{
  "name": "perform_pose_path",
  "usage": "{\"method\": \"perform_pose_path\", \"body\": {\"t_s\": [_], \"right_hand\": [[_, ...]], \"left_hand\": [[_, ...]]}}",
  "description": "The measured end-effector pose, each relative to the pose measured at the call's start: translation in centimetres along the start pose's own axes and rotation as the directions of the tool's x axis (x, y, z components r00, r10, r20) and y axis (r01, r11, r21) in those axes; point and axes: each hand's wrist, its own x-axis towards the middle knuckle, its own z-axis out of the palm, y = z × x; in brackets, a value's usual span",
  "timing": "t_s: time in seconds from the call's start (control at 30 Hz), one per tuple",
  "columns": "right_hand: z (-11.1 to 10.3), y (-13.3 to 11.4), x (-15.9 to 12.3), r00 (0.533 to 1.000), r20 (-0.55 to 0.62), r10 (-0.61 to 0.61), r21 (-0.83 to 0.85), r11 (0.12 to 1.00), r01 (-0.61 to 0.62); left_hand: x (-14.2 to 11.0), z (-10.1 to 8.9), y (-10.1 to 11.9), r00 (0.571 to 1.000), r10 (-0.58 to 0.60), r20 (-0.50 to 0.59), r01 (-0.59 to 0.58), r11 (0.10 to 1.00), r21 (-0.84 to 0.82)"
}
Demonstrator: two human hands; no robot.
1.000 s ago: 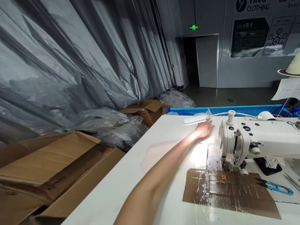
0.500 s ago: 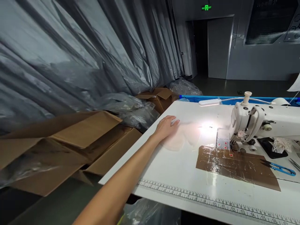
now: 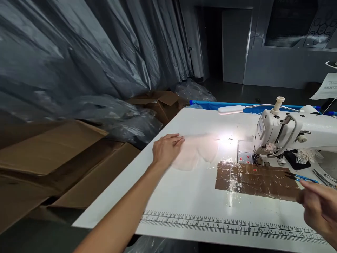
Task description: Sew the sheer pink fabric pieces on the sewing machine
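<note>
My left hand point(image 3: 167, 149) rests on the left part of the white tabletop, at the left end of a sheer pale fabric piece point(image 3: 188, 154). Its thumb and forefinger are pinched together on the fabric's edge. The piece lies flat, with rounded lower edges and a notch between them. From the right, my right hand point(image 3: 319, 211) comes in with curled fingers, slightly blurred. Its top fingertip overlaps the blue-handled thread snips point(image 3: 306, 178), which lie partly on a brown taped sheet point(image 3: 258, 181). Whether those fingers grip the snips is unclear.
A white sewing machine point(image 3: 275, 131) stands at the right, with a lit lamp point(image 3: 231, 110) behind the fabric. Tweezers point(image 3: 322, 177) lie beside the snips. A printed ruler point(image 3: 210, 225) runs along the front edge. Open cardboard boxes point(image 3: 52, 147) and plastic bags point(image 3: 118, 116) stand left.
My right hand has come into view at the snips. My left thumb and forefinger, apart before, are now pinched on the fabric. The view has shifted slightly.
</note>
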Motion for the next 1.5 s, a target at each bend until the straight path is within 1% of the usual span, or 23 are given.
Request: {"method": "perform_pose_path", "body": {"t_s": [0.1, 0.2, 0.3, 0.4, 0.5, 0.63, 0.73, 0.8, 0.87, 0.93, 1.0, 1.03, 1.07, 1.1, 1.13, 1.17, 1.27, 1.3, 1.33, 1.37, 1.4, 1.43, 1.5], "right_hand": [[2.5, 1.7, 0.8, 0.991, -0.075, -0.113, -0.035, 0.993, 0.111], [4.1, 2.9, 0.7, 0.998, -0.018, -0.064, 0.006, 0.998, 0.065], [4.7, 3.2, 0.5, 0.999, 0.049, -0.008, 0.060, 0.998, 0.005], [4.6, 2.9, 0.6, 0.997, 0.067, -0.030, 0.046, 0.999, 0.027], [4.4, 2.4, 0.8, 0.994, 0.082, -0.076, 0.040, 0.997, 0.073], [4.3, 2.2, 0.5, 0.987, 0.110, -0.119, 0.095, 0.990, 0.109], [4.2, 2.2, 0.1, 0.990, 0.095, -0.108, 0.124, 0.988, 0.096], [4.0, 2.1, -0.1, 0.994, 0.093, -0.062, 0.142, 0.989, 0.049], [3.7, 1.6, 0.0, 0.991, 0.131, -0.003, 0.190, 0.982, -0.022], [3.2, 0.8, 0.3, 0.973, 0.229, 0.023, 0.267, 0.960, -0.086], [2.6, -0.4, 0.8, 0.928, 0.373, 0.004, 0.363, 0.920, -0.150], [2.2, -1.1, 1.1, 0.894, 0.448, -0.013, 0.411, 0.891, -0.193], [1.9, -1.7, 1.4, 0.853, 0.521, -0.023, 0.448, 0.858, -0.251], [1.7, -2.2, 1.6, 0.801, 0.598, -0.023, 0.469, 0.821, -0.327], [1.5, -2.6, 1.8, 0.739, 0.673, -0.014, 0.475, 0.775, -0.418], [1.5, -2.7, 1.9, 0.663, 0.748, 0.004, 0.460, 0.717, -0.523], [1.7, -1.7, 2.0, 0.417, 0.906, 0.069, 0.338, 0.475, -0.812], [1.9, -1.0, 2.0, 0.359, 0.929, 0.094, 0.296, 0.394, -0.870], [2.1, -0.2, 2.1, 0.317, 0.940, 0.128, 0.261, 0.333, -0.906], [2.4, 0.6, 2.2, 0.291, 0.941, 0.173, 0.233, 0.292, -0.928], [2.7, 1.5, 2.4, 0.285, 0.931, 0.228, 0.219, 0.275, -0.936], [3.0, 2.2, 2.7, 0.292, 0.914, 0.282, 0.211, 0.285, -0.935], [3.5, 3.3, 3.3, 0.330, 0.870, 0.367, 0.203, 0.343, -0.917]], "left_hand": [[-0.2, -0.2, 0.0, 0.985, 0.106, -0.140, -0.111, 0.993, -0.032], [-0.8, -0.3, 0.6, 0.949, 0.241, -0.205, -0.259, 0.963, -0.068], [-1.6, 0.0, 1.4, 0.910, 0.370, -0.184, -0.390, 0.917, -0.085], [-2.1, 0.5, 2.0, 0.858, 0.488, -0.163, -0.504, 0.861, -0.076], [-2.2, 0.8, 2.2, 0.829, 0.532, -0.172, -0.550, 0.832, -0.072], [-2.2, 0.3, 2.9, 0.815, 0.551, -0.180, -0.574, 0.810, -0.118], [-3.0, -0.3, 4.9, 0.796, 0.596, -0.102, -0.596, 0.744, -0.302], [-4.3, -0.5, 7.2, 0.745, 0.666, -0.027, -0.610, 0.665, -0.431], [-6.3, -0.8, 10.1, 0.694, 0.719, 0.039, -0.616, 0.621, -0.485], [-8.7, -1.4, 13.0, 0.633, 0.751, 0.189, -0.534, 0.600, -0.595], [-10.9, -2.3, 15.6, 0.546, 0.775, 0.318, -0.436, 0.587, -0.682], [-11.7, -2.9, 16.7, 0.506, 0.787, 0.353, -0.382, 0.572, -0.726], [-12.3, -3.4, 17.6, 0.476, 0.793, 0.381, -0.321, 0.560, -0.764], [-12.5, -3.9, 18.2, 0.466, 0.783, 0.411, -0.244, 0.560, -0.791], [-12.5, -4.3, 18.6, 0.474, 0.757, 0.451, -0.143, 0.571, -0.808], [-12.2, -4.6, 18.9, 0.495, 0.715, 0.494, -0.029, 0.582, -0.813], [-10.4, -4.2, 18.5, 0.582, 0.533, 0.614, 0.288, 0.571, -0.769], [-9.7, -3.7, 18.2, 0.602, 0.475, 0.642, 0.348, 0.568, -0.746], [-9.0, -3.1, 17.9, 0.599, 0.431, 0.675, 0.394, 0.575, -0.717], [-8.5, -2.4, 17.7, 0.590, 0.398, 0.703, 0.429, 0.583, -0.690], [-8.0, -1.6, 17.4, 0.574, 0.376, 0.728, 0.459, 0.588, -0.666], [-7.7, -0.9, 17.3, 0.558, 0.359, 0.748, 0.485, 0.590, -0.645], [-7.5, 0.4, 17.2, 0.554, 0.328, 0.765, 0.523, 0.578, -0.627]]}}
